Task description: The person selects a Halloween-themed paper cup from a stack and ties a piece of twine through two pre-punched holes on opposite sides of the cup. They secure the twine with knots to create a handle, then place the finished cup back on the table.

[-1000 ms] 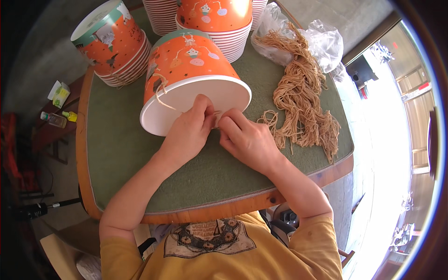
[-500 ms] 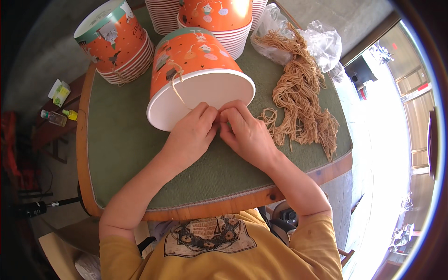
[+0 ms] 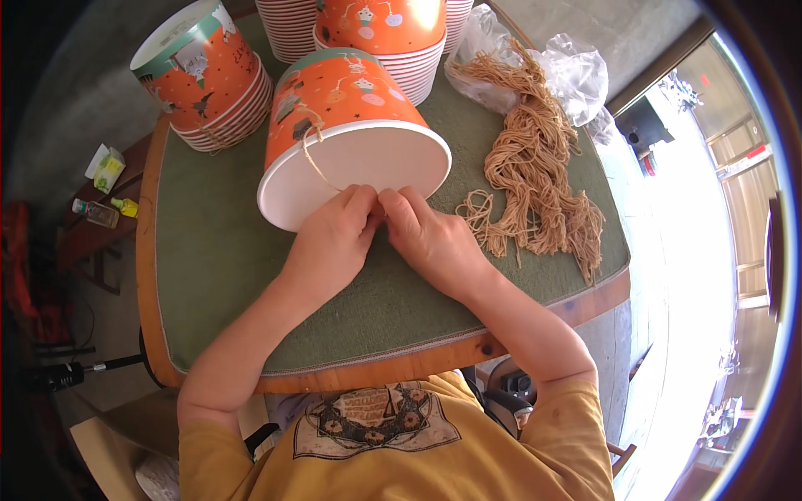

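An orange paper bucket (image 3: 355, 104) with a green band lies tilted on the table, its white round opening (image 3: 376, 154) turned toward me. A tan string (image 3: 311, 154) is tied at its rim on the left and runs down to my fingers. My left hand (image 3: 338, 230) is closed in a pinch on that string at the lower rim. Right against it, my right hand (image 3: 426, 234) is closed too, fingertips meeting the left ones. What the right fingers grip is hidden. A heap of loose tan strings (image 3: 535, 167) lies to the right.
A stack of similar buckets (image 3: 200, 75) stands at the back left, with more stacks (image 3: 380, 33) at the back. Crumpled clear plastic bags (image 3: 576, 75) lie behind the strings. The green-covered table (image 3: 225, 301) has a wooden edge. Bottles (image 3: 96, 211) sit on a bench at left.
Both hands and the bucket have shifted slightly left in view. My right fingers have curled over more, with the knuckles lower; the string still runs to my left fingers.
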Available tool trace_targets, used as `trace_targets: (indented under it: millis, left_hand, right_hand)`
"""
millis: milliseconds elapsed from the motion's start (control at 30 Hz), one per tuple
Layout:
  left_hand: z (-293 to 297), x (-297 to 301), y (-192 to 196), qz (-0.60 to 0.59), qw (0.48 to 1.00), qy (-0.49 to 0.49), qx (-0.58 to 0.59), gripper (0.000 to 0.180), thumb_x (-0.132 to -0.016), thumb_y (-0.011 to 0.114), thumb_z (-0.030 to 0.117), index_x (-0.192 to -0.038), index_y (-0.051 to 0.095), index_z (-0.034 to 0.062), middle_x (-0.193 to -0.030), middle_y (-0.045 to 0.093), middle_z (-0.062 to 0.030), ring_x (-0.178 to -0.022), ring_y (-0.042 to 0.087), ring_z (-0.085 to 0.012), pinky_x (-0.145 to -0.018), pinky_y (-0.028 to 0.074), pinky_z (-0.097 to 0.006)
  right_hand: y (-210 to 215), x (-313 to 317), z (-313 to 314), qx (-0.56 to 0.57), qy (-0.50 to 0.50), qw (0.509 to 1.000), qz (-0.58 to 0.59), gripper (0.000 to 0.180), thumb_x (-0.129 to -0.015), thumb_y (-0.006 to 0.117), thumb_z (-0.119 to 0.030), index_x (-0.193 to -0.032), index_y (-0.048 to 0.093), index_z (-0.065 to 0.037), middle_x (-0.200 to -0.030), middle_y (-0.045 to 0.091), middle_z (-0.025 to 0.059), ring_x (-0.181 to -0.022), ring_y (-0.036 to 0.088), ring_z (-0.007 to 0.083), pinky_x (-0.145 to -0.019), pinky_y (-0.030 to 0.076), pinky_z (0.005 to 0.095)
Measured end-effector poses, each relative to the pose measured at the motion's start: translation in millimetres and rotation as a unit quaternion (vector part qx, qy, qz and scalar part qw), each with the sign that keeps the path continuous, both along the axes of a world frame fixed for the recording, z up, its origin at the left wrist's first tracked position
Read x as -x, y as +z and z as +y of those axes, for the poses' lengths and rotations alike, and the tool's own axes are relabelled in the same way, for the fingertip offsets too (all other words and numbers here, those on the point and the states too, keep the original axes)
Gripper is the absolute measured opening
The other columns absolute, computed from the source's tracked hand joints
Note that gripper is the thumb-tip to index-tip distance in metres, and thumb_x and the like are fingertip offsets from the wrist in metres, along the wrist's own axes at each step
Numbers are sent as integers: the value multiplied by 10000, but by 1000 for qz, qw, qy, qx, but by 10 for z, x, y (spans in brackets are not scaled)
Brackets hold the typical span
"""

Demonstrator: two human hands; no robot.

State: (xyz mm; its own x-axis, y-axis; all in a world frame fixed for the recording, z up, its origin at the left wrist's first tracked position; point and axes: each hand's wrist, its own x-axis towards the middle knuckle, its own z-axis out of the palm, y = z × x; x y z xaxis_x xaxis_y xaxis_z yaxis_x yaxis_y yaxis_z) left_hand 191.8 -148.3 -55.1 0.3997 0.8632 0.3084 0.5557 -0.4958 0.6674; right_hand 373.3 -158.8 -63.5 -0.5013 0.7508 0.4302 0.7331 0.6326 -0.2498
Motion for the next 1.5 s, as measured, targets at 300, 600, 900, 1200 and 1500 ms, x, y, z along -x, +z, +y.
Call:
trace_targets:
  millis: [300,600,900,1200,1500]
  left_hand:
    - [-5,-1,-39,27,998,-29,-44,174,-856,616,-39,-990,518,14,-940,608,-138,-884,633,-357,-721,519,-460]
    - [39,45,-41,-22,999,-20,26,127,-901,611,-13,-993,527,4,-944,628,-138,-896,633,-351,-746,501,-421]
    - [108,50,6,-92,986,-12,141,94,-945,591,25,-1015,532,0,-876,663,-113,-800,657,-276,-736,514,-383]
    - [155,67,-11,-84,973,10,214,68,-989,535,12,-1051,512,1,-884,612,-49,-741,592,-121,-674,518,-279]
    - [159,76,-20,-135,958,0,252,123,-982,504,-26,-1092,473,20,-941,576,-51,-802,574,-121,-698,508,-281]
  right_hand:
    - [-43,-24,41,227,43,946,226,370,-875,608,-46,-1153,364,-48,-852,634,139,-650,673,303,-579,539,400]
    - [135,-69,41,305,24,934,182,202,-890,612,-70,-1041,479,-79,-637,594,55,-624,660,228,-568,525,370]
    - [-35,-10,19,-46,-20,997,59,234,-868,654,-97,-1080,555,-97,-648,618,56,-563,657,249,-466,518,388]
    - [-68,76,-3,38,-63,993,95,138,-930,640,-213,-981,567,-107,-663,660,89,-561,665,287,-484,525,420]
    - [-79,135,52,125,-81,977,154,137,-893,659,-186,-950,588,-84,-662,666,117,-595,679,325,-547,548,447]
